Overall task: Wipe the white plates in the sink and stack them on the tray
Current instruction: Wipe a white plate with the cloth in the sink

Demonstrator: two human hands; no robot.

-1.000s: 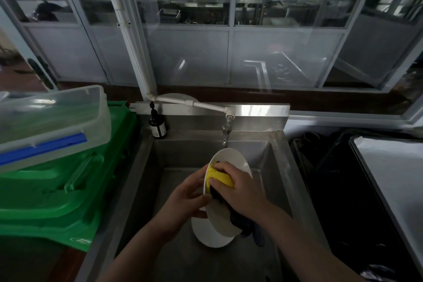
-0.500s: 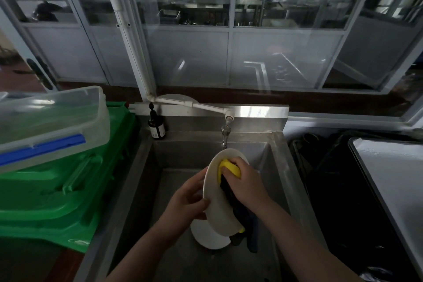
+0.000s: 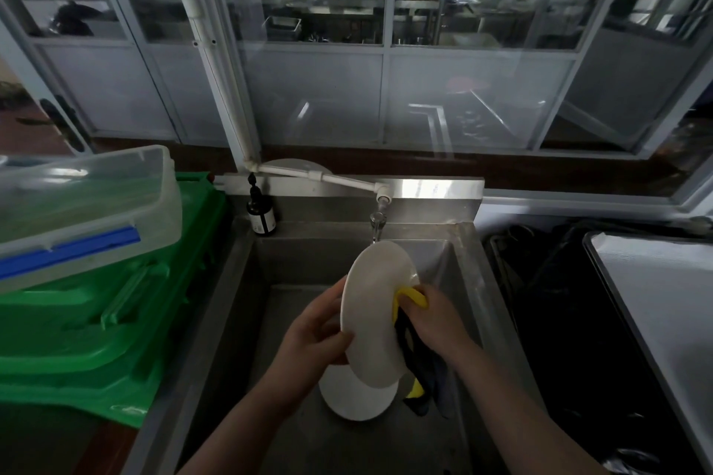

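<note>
Left hand [image 3: 314, 335] grips white plate [image 3: 372, 316] by its edge, tilted over steel sink [image 3: 247, 281], right hand [image 3: 434, 320] clutches yellow cloth [image 3: 414, 297] vs plate's far face, 2nd plate [image 3: 357, 395] below on sink floor.

The sink [image 3: 308, 266] has bare floor at 9 o'clock and at 6 o'clock, with room for a hand. A plate [image 3: 357, 395] lies flat in the middle. The tap [image 3: 377, 222] hangs down at 12 o'clock, just above the held plate [image 3: 372, 316]. A dark bottle [image 3: 261, 214] stands at 11 o'clock. Green crates [image 3: 100, 320] and a clear box [image 3: 85, 204] block 9 o'clock.
</note>
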